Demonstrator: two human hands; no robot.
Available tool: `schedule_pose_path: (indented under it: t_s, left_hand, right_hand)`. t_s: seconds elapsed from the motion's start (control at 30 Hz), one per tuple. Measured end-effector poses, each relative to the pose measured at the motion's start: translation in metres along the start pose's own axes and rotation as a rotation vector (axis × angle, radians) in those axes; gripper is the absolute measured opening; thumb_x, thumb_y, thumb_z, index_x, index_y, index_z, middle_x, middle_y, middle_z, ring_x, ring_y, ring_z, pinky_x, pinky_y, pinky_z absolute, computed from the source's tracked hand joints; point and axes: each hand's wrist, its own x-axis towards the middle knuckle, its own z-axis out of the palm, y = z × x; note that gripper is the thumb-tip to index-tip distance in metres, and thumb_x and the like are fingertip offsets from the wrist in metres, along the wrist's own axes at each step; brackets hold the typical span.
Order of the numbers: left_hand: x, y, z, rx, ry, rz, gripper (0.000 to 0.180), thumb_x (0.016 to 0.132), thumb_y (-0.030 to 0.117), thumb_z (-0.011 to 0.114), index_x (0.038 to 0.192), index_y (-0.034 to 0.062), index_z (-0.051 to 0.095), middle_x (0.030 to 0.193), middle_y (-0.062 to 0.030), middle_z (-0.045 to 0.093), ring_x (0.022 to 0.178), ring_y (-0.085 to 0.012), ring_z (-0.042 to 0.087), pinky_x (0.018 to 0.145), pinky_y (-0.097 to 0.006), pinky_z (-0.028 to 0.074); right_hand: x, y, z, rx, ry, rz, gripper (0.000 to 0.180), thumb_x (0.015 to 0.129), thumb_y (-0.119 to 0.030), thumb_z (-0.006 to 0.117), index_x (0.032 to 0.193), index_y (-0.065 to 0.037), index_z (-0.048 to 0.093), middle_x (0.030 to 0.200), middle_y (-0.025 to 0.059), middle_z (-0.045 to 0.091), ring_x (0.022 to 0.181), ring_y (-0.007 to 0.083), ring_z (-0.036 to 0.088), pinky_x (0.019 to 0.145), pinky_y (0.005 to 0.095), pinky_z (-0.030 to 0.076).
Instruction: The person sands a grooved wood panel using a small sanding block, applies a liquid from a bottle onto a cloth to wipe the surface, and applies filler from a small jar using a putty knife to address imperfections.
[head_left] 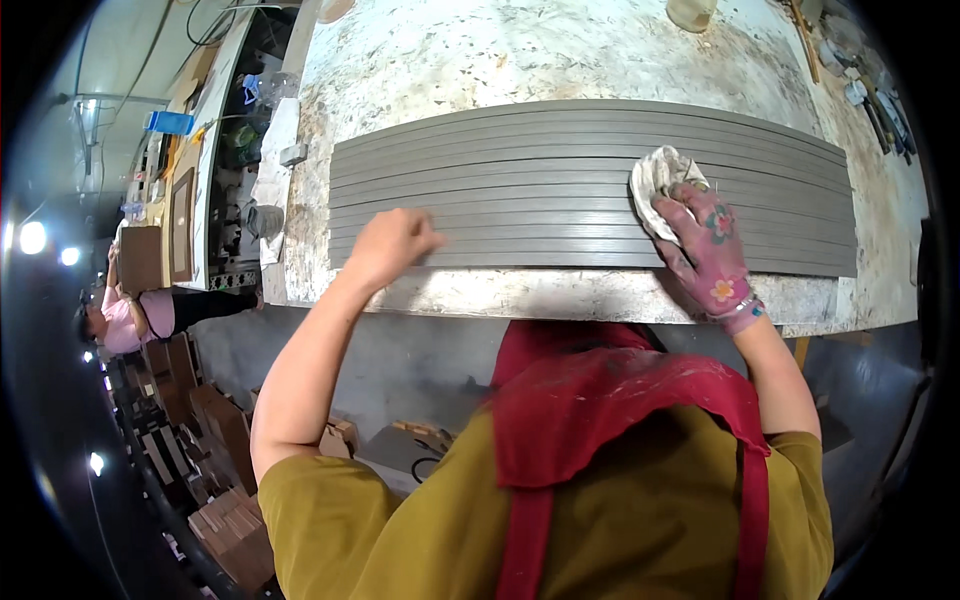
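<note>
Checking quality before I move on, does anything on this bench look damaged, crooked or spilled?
Nothing stands out. The grey strips lie side by side, even and unbroken. The right hand presses a white rag on them; the left hand rests at their near edge. The bench is only mottled.

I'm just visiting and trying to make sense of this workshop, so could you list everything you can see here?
Grey strips: a batch too close-packed to count, grey, laid side by side across the worktable.
Worktable: one, pale and speckled with stains, filling the upper middle.
Cloth: one, whitish, crumpled on the strips at the right.
Jar: one, pale, at the table's far edge.
Tools: several, small and blurred, far right of the table.
Wooden blocks: stacks, brown, on the floor at lower left.
Another person: one, pink top, far left.
Apron: one, red, over a mustard shirt.
Left hand: bare, fist closed, on the strips' near edge.
Right hand: flowered pink glove, pressing the cloth.
</note>
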Motion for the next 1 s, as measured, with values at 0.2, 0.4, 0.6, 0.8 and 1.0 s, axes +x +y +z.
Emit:
schedule_pose_path:
  t_s: [0.2,0.4,0.6,0.8,1.0]
  left_hand:
    - [-0.044,-0.048,-0.022,0.362,0.245,0.229,0.085,0.065,0.037,0.08,0.136,0.0093,0.042,0.147,-0.0134,0.033,0.133,-0.035,0.034,0.102,-0.05,0.034]
    - [-0.011,-0.082,0.032,0.351,0.307,0.322,0.105,0.056,0.029,0.084,0.144,0.0049,0.033,0.155,-0.0163,0.022,0.141,-0.0354,0.023,0.11,-0.052,0.022]
    - [-0.018,-0.079,0.033,0.32,0.334,0.329,0.104,0.058,0.025,0.082,0.145,0.0038,0.029,0.156,-0.0145,0.02,0.142,-0.035,0.02,0.113,-0.051,0.017]
    - [-0.023,-0.079,0.035,0.359,0.266,0.278,0.103,0.065,0.029,0.078,0.148,0.0026,0.022,0.156,-0.0148,0.018,0.143,-0.0357,0.017,0.113,-0.051,0.014]
    - [-0.021,-0.067,0.028,0.401,0.211,0.311,0.109,0.062,0.037,0.079,0.147,0.0,0.022,0.156,-0.0176,0.017,0.142,-0.0387,0.017,0.112,-0.053,0.015]
  right_hand:
    - [-0.033,0.043,-0.033,-0.113,-0.137,-0.031,0.05,0.079,-0.023,0.064,0.126,-0.009,0.055,0.132,0.0181,0.049,0.125,0.0369,0.043,0.105,0.0464,0.032]
    - [0.043,-0.061,0.087,0.178,-0.23,-0.256,0.037,0.084,-0.021,0.057,0.12,-0.014,0.059,0.123,0.011,0.059,0.121,0.029,0.051,0.108,0.0471,0.032]
    - [0.098,-0.172,0.165,0.166,0.157,-0.431,0.045,0.082,-0.033,0.059,0.124,-0.017,0.055,0.146,0.0068,0.041,0.137,0.0283,0.033,0.114,0.0493,0.023]
    - [0.009,-0.031,0.014,-0.265,0.223,0.091,0.039,0.093,-0.027,0.051,0.131,-0.022,0.045,0.138,-0.0014,0.047,0.128,0.0188,0.043,0.108,0.0426,0.035]
    - [-0.165,0.202,-0.082,-0.641,0.407,0.824,0.04,0.093,-0.028,0.049,0.13,-0.016,0.055,0.128,0.012,0.057,0.117,0.0274,0.055,0.093,0.0373,0.047]
